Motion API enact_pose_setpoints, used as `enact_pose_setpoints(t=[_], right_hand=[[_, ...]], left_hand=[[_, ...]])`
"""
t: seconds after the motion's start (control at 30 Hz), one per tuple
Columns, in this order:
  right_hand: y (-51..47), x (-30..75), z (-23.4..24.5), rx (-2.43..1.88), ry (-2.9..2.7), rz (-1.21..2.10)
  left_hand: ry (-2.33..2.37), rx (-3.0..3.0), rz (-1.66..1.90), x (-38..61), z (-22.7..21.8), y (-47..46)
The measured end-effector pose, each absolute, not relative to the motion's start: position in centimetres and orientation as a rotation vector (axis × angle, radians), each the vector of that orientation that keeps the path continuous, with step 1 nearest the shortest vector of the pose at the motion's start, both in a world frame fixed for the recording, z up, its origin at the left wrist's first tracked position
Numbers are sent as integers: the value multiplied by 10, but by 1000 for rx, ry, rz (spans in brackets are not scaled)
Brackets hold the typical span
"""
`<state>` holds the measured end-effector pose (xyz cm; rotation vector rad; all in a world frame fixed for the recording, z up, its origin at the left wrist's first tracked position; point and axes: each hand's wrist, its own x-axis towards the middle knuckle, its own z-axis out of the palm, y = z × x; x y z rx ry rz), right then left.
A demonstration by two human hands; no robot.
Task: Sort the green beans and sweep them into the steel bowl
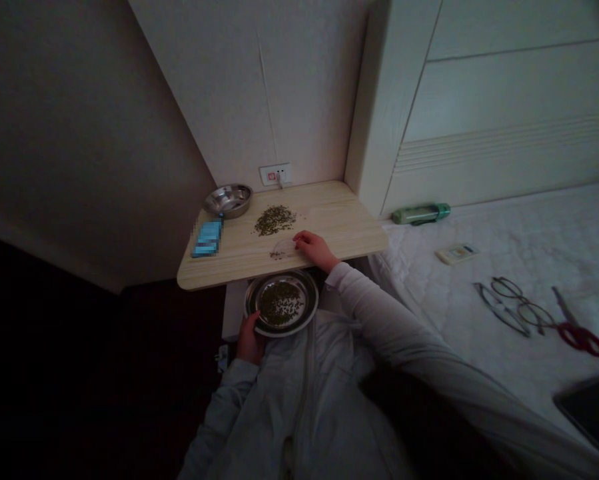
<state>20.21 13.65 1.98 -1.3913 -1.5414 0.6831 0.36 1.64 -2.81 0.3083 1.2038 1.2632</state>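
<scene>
Low in front of my body, my left hand (250,339) grips the near left rim of a round metal dish (310,303), thumb over the edge. Small green and dark bits (279,300), like seeds or dried leaves, are spread inside it. At the front of the wooden tabletop (339,207), my right hand (316,249) is closed in a pinch on a thin, clear plastic piece (285,247). A few loose bits (278,255) lie beside this piece. Behind it is a larger pile of the same green bits (275,220).
A metal bowl (229,200) stands at the tabletop's back left, with a phone (208,238) in front of it. A socket (275,174) is on the wall. On the bed to the right lie a green bottle (422,214), a pale packet (456,253), glasses (522,303) and red-handled scissors (582,338).
</scene>
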Motion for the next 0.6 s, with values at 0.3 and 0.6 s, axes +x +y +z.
enact_pose_setpoints(t=[0.3,0.6], right_hand=[[136,202,20,-1391,-1562,684],[136,202,20,-1377,-1535,722]], left_hand=[[1167,287,1239,5,-28,20],[1187,296,1248,7,-22,18]])
